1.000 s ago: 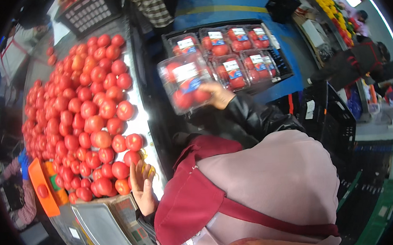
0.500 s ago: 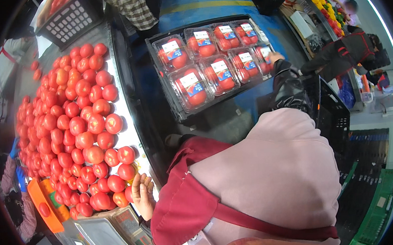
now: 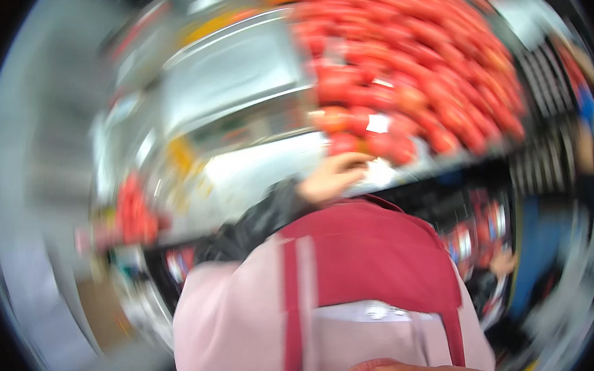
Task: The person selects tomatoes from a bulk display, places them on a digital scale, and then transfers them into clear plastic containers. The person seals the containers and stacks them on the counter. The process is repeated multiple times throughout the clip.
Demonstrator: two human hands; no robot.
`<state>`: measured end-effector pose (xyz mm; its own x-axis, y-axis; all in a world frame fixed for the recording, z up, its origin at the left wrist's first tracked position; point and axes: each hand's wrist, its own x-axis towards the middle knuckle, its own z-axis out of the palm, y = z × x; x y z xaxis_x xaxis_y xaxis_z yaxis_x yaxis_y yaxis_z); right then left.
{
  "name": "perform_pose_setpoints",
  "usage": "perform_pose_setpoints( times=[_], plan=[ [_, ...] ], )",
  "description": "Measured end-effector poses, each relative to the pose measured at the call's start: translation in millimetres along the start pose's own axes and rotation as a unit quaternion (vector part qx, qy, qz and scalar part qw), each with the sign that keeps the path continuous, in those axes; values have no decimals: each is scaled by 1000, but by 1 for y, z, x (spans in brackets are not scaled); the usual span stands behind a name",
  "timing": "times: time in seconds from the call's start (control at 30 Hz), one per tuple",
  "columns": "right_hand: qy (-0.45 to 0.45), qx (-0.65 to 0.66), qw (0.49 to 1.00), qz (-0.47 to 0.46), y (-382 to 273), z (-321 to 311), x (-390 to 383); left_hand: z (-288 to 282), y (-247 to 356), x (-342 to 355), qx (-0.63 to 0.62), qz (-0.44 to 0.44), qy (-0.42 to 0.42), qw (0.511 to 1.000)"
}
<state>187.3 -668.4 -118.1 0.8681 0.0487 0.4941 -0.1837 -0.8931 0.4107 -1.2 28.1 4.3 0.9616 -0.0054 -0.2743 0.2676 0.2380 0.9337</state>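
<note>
The view is smeared by motion. At the near edge of the metal table, my left hand (image 3: 336, 177) lies beside the nearest tomatoes (image 3: 392, 148), fingers reaching toward them with nothing visible in them. A large heap of red tomatoes (image 3: 433, 59) spreads beyond it. Low on the right, my right hand (image 3: 502, 263) is at the side of a dark crate holding clear packs of tomatoes (image 3: 460, 239); its fingers are too blurred to tell whether they grip the rim. My body partly hides the crate.
A scale with a metal pan (image 3: 234, 69) stands left of the tomato heap. A grey slotted basket (image 3: 544, 78) and another person's arm (image 3: 585, 144) are at the right. More red items (image 3: 135, 210) sit at the table's left end, too blurred to name.
My view has swung left, so the tomatoes and crate now appear farther right. My left hand stays by the table edge; my right hand remains near the crate.
</note>
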Motion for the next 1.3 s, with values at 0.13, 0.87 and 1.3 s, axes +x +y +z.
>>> perform_pose_setpoints(
  times=[0.13, 0.87, 1.3],
  plan=[
    [76, 543, 833, -72, -210, -74, 179, 15, -25, -15, 1, 96, 110, 989],
    [-278, 528, 454, -662, -446, -414, 7, 2, -129, -240, -230, 86, 460, 853],
    [-276, 529, 718, -358, -222, -340, -66, -3, -71, -142, -46, -86, 165, 981]
  ],
)
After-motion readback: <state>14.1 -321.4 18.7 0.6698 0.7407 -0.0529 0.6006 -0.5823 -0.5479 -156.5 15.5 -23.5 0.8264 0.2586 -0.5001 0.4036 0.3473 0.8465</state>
